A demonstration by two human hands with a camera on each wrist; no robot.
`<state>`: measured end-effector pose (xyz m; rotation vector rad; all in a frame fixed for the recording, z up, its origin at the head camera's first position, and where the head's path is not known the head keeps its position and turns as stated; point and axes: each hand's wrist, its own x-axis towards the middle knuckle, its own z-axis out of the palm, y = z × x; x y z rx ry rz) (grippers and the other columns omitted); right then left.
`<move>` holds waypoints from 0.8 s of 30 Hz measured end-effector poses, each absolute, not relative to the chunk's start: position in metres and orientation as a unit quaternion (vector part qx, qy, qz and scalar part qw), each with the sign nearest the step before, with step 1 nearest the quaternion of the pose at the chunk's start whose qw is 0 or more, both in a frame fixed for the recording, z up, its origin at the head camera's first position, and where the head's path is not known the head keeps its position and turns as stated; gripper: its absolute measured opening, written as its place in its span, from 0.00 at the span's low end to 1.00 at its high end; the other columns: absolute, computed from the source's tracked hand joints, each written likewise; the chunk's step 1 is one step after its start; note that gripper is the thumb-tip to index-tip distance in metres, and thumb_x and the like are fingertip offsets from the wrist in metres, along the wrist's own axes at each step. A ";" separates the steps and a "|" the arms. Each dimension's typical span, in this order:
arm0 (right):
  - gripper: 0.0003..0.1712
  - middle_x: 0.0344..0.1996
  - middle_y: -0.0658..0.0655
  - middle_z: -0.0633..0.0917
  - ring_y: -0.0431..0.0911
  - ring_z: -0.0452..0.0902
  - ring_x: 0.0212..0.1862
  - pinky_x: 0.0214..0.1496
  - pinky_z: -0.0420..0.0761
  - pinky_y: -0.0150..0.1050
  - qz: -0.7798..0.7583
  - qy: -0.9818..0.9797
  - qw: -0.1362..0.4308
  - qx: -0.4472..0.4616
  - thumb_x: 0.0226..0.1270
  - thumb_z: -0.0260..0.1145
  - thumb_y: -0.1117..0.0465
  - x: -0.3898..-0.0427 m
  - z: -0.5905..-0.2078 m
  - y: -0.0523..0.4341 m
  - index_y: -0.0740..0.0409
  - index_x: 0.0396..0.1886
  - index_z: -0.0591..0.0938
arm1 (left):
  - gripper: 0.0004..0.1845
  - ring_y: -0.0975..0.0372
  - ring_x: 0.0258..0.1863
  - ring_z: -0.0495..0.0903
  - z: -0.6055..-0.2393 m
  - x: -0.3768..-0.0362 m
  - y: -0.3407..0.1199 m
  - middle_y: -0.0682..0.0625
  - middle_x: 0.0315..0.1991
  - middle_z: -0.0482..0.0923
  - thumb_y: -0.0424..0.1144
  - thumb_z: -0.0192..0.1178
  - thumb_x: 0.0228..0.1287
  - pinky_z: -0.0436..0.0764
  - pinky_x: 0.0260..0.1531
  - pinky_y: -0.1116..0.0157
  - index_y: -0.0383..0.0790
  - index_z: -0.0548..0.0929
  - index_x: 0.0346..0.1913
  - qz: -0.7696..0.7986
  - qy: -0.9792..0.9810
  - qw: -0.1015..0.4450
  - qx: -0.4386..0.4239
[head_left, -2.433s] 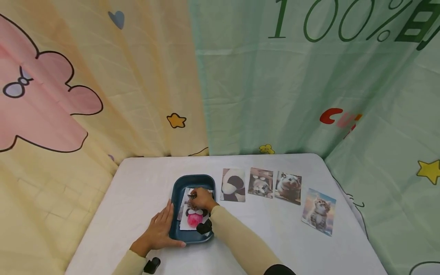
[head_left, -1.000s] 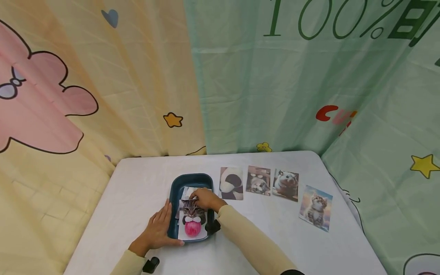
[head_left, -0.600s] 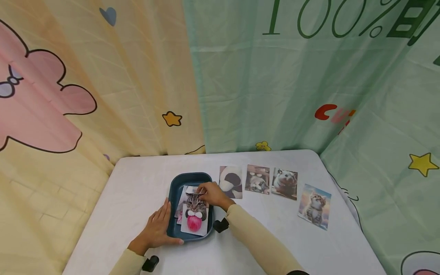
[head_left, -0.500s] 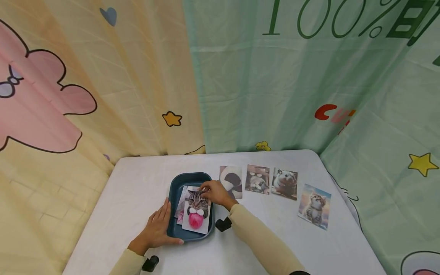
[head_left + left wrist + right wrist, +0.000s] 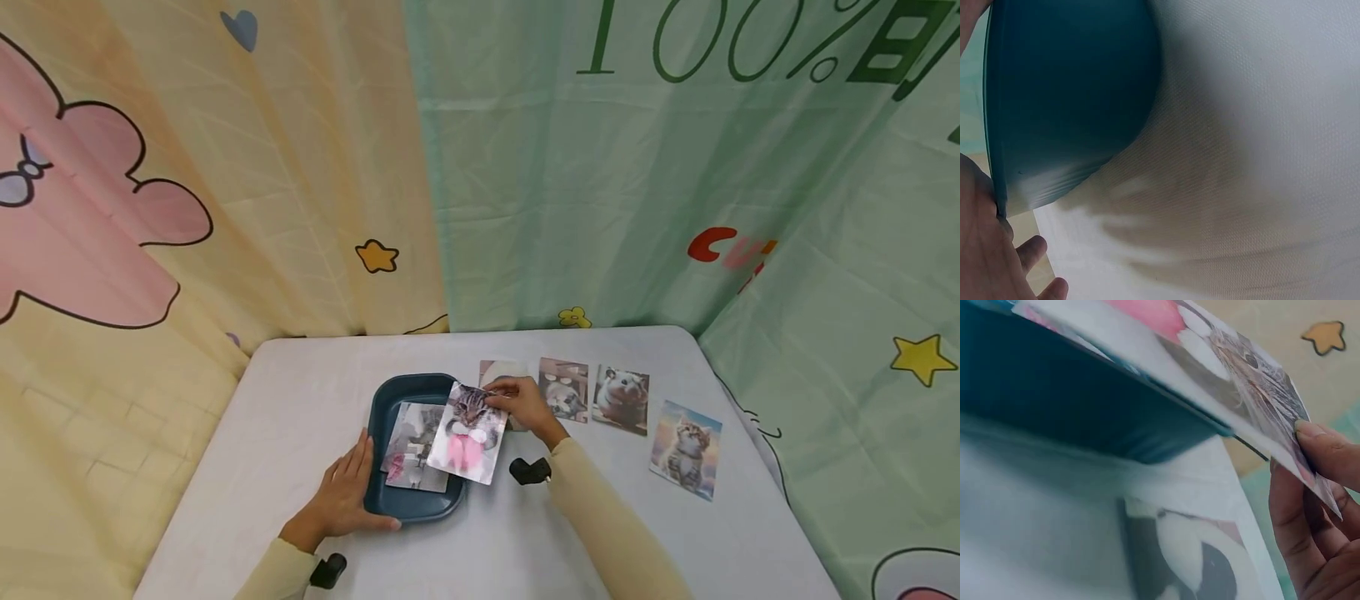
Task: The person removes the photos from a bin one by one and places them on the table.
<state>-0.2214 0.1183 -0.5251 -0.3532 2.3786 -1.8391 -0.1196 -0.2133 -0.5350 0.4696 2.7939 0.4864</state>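
Cartoon-print curtains (image 5: 525, 183) hung behind the white tabletop (image 5: 637, 533). Near its middle sat a blue tray (image 5: 390, 400), steadied by the left hand (image 5: 341, 498) with flat fingers. Over the tray's right rim, the right hand (image 5: 525, 404) pinched a cat card (image 5: 468, 433).

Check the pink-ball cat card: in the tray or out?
Mostly out: the right hand pinches the cat card and holds it tilted above the tray rim.

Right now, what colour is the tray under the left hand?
Dark teal tray; clearest in the head view.
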 end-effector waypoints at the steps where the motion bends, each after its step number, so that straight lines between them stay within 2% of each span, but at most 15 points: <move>1: 0.14 0.46 0.63 0.84 0.52 0.80 0.47 0.42 0.79 0.38 -0.609 0.783 0.059 -0.110 0.62 0.69 0.64 -0.221 -0.525 0.125 0.67 0.45 0.85 | 0.76 0.39 0.72 0.46 -0.534 -0.120 -0.213 0.32 0.76 0.35 0.72 0.70 0.32 0.49 0.66 0.37 0.25 0.43 0.74 0.169 0.963 0.134 0.162; 5: 0.14 0.47 0.64 0.84 0.55 0.80 0.49 0.45 0.79 0.41 -0.603 0.791 0.064 -0.078 0.63 0.68 0.66 -0.212 -0.520 0.151 0.68 0.47 0.84 | 0.77 0.40 0.73 0.45 -0.535 -0.121 -0.213 0.33 0.76 0.34 0.73 0.69 0.32 0.48 0.66 0.37 0.26 0.42 0.74 0.168 0.962 0.140 0.161; 11: 0.12 0.46 0.61 0.85 0.54 0.80 0.51 0.46 0.79 0.40 -0.575 0.814 0.066 -0.054 0.64 0.67 0.64 -0.202 -0.542 0.184 0.64 0.45 0.86 | 0.77 0.40 0.73 0.45 -0.535 -0.121 -0.214 0.33 0.76 0.33 0.74 0.69 0.32 0.49 0.66 0.37 0.26 0.42 0.74 0.166 0.963 0.139 0.162; 19: 0.09 0.42 0.62 0.84 0.45 0.78 0.38 0.35 0.78 0.35 -0.534 0.833 0.090 -0.116 0.63 0.67 0.67 -0.191 -0.571 0.179 0.65 0.42 0.86 | 0.76 0.40 0.73 0.45 -0.534 -0.121 -0.214 0.33 0.76 0.34 0.72 0.70 0.32 0.49 0.66 0.37 0.26 0.42 0.74 0.170 0.963 0.134 0.159; 24: 0.07 0.34 0.56 0.86 0.42 0.77 0.34 0.36 0.77 0.34 -0.487 0.860 0.068 -0.138 0.61 0.68 0.69 -0.184 -0.581 0.170 0.62 0.39 0.88 | 0.77 0.39 0.73 0.45 -0.533 -0.120 -0.214 0.33 0.76 0.33 0.73 0.69 0.32 0.49 0.66 0.36 0.26 0.42 0.74 0.171 0.962 0.141 0.158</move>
